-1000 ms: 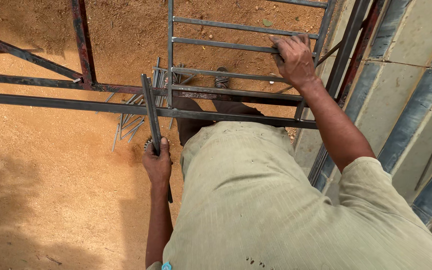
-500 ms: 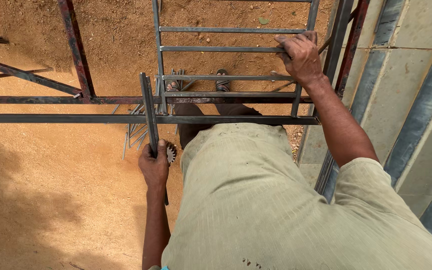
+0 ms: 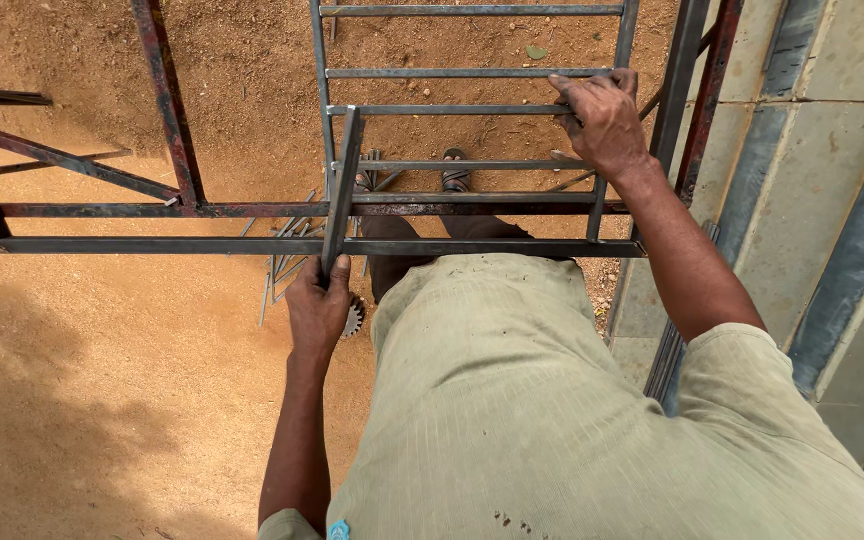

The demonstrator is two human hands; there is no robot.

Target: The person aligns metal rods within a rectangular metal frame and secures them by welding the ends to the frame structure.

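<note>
In the head view, the left hand (image 3: 318, 305) is clamped round the near end of a loose steel bar (image 3: 341, 190), which runs away from the body and lies across the two long rails at the near edge of the steel frame (image 3: 152, 243), its far end resting by a rung of the ladder-like grille (image 3: 472, 72). The right hand (image 3: 602, 120) is closed over the grille's right upright where a rung meets it, close to the wall (image 3: 832, 170) side. To do this well, I judge the bar should stay square to the rails, with the right hand steadying the grille so nothing shifts. A bundle of thin rods (image 3: 282, 265) lies on the sandy ground (image 3: 102, 380) under the frame, beside the sandalled feet (image 3: 455, 175); footing looks worth minding.
</note>
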